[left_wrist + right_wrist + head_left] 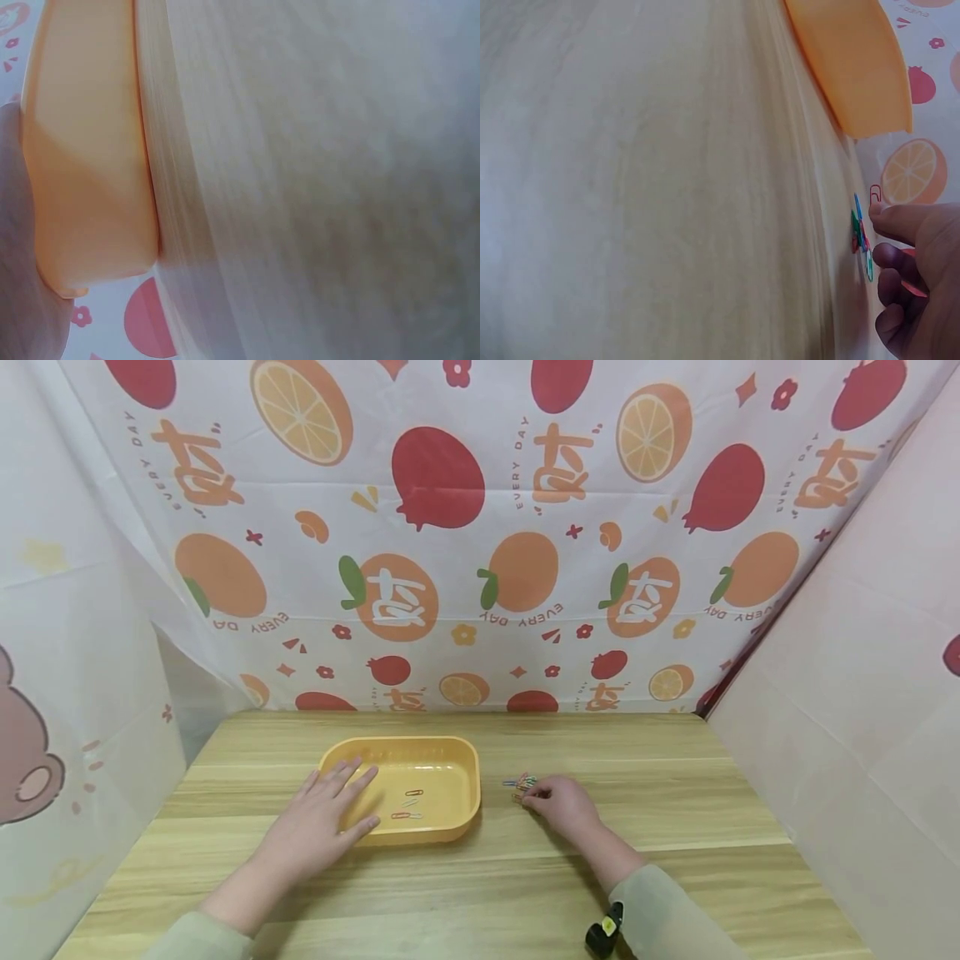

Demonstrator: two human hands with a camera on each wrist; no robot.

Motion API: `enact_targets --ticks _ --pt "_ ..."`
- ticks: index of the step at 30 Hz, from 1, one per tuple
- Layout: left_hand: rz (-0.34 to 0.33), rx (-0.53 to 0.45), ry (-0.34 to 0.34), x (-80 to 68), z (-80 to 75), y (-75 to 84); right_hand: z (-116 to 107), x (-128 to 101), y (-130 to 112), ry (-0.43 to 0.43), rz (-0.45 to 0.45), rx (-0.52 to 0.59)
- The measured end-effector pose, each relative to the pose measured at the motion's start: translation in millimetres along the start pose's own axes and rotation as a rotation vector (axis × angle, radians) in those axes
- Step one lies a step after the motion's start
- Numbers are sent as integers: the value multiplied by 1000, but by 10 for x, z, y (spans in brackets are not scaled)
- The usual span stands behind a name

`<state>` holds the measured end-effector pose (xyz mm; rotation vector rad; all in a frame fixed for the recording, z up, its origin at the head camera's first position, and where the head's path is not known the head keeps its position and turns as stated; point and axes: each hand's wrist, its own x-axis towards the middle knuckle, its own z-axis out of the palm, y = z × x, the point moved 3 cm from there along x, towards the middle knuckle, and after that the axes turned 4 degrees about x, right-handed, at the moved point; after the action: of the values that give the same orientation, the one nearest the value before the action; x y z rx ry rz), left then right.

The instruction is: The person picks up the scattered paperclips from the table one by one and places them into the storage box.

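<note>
My left hand (318,818) rests over the left side of a yellow plastic tray (465,760), its fingers spread and straight across the rim. Several paper clips (414,792) lie on the tray's floor. To the right of the tray, my right hand (564,806) is beside a small pile of coloured paper clips (527,781) on the table. Between its thumb and index finger it pinches a red paper clip (875,193), seen in the right wrist view. The left wrist view shows the tray's outer wall (90,150) and part of the left hand (22,255).
The wood-grain table (465,902) meets a fruit-printed cloth (450,652) at the back, with pale cloth walls (862,693) on both sides. A small black device with a yellow label (602,933) is at the right sleeve.
</note>
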<state>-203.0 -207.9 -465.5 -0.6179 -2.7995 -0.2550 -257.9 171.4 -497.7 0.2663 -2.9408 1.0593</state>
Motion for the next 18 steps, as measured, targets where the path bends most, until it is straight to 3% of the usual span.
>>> enact_targets --ticks 6,18 --pt "7 -8 32 -11 -24 23 -62 -15 -6 -8 0 56" --pt "3 -13 8 -16 -16 25 -112 -11 -67 27 -1 95"
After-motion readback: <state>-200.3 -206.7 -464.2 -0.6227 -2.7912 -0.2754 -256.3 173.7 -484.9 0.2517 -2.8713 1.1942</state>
